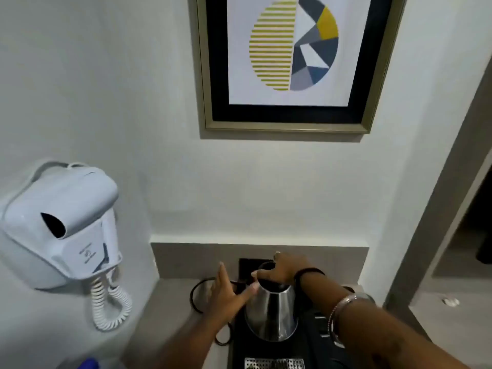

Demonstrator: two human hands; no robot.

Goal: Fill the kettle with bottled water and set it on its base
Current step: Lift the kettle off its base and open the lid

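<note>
View from a head camera, looking down at a small grey counter [170, 328] set in a white wall niche. A steel kettle [271, 312] stands upright near the middle, on a black tray [239, 350]; its base is hidden under it, so can't tell if it's seated on one.

Right hand [282, 270] rests on top of the kettle, fingers curled over the dark lid area w/ thumb toward the left, a loose cupping hold. Likely there to open the lid or steady the top; whether it truly clamps anything isn't clear. Left hand [226, 291] is open and flat, fingers spread, thumb tip touching the kettle's upper left side. It holds nothing; probably bracing the body so it doesn't slide.

Kettle looks like a shiny cone, narrow at top, wide at bottom, w/ mirror reflections and a dark rim. Lid state hard to read under the hand. A black cord [197, 296] loops on the counter just left of it.

No water bottle clearly seen; a blue blur [89, 364] sits at the near left edge, unidentifiable. So filling seems not yet started.

Elsewhere: 1 white wall hair dryer [61, 225] w/ coiled cord at far left, 1 framed picture [290, 62] above.
</note>
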